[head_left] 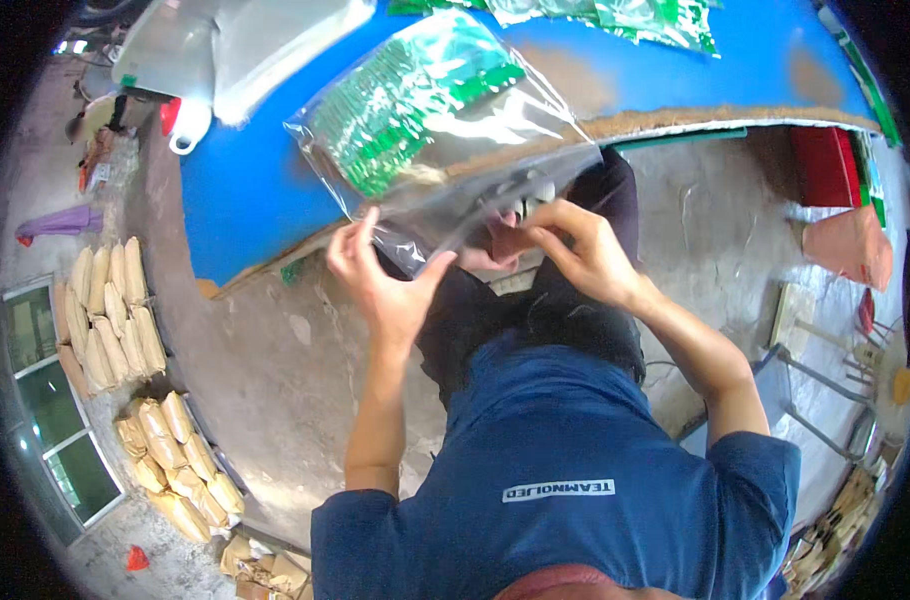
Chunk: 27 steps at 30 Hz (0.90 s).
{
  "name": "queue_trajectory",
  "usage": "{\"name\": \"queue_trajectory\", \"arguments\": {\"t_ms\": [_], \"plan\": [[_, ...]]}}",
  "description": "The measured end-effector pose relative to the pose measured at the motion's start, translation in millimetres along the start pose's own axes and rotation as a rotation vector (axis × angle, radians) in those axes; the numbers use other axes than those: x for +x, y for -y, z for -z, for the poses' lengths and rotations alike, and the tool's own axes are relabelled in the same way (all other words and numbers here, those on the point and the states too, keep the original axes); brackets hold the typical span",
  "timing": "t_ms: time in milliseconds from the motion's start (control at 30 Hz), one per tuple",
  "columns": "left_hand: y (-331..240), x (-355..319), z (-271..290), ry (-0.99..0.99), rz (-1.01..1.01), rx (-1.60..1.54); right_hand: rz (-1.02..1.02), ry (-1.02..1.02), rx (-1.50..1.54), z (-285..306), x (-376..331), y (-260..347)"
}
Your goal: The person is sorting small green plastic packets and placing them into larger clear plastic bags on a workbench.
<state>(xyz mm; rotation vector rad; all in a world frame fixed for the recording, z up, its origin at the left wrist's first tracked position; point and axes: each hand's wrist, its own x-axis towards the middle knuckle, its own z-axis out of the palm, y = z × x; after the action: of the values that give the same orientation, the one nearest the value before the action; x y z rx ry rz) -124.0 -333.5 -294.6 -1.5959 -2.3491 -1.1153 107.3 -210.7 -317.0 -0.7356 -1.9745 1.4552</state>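
A large clear plastic bag (pixel 495 115) lies across the table's front edge, its mouth end toward me. Inside its far part is a stack of small green packets (pixel 405 110). My left hand (pixel 387 285) grips the near left corner of the bag, thumb and fingers on either side of the film. At the near right edge, my right hand (pixel 590 250) pinches the film with thumb and bent fingers. Loose film stretches between both hands above my lap. What the right fingertips hold is partly hidden.
The blue-topped table (pixel 245 190) has a worn front edge. More green packets (pixel 635 20) lie at its far side. A metal scoop-like tray (pixel 265 50) sits far left. Brown paper sacks (pixel 115 310) are stacked on the floor at left. Right stand a red box (pixel 825 165) and pink bin (pixel 850 245).
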Motion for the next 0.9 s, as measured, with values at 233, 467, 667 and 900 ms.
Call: {"name": "queue_trajectory", "arguments": {"t_ms": [233,467,667,900], "plan": [[14,-24,-13,-0.11,-0.047,0.025,-0.493,-0.16,0.793,-59,21,-2],[-17,-16,-9,-0.145,-0.061,0.02,-0.332,-0.143,0.764,-79,49,4],[-7,-1,-16,-0.229,-0.098,0.055,-0.201,-0.139,0.463,-68,48,11],[-24,15,-14,-0.307,-0.119,-0.094,0.514,-0.185,-0.581,-69,79,5]]}}
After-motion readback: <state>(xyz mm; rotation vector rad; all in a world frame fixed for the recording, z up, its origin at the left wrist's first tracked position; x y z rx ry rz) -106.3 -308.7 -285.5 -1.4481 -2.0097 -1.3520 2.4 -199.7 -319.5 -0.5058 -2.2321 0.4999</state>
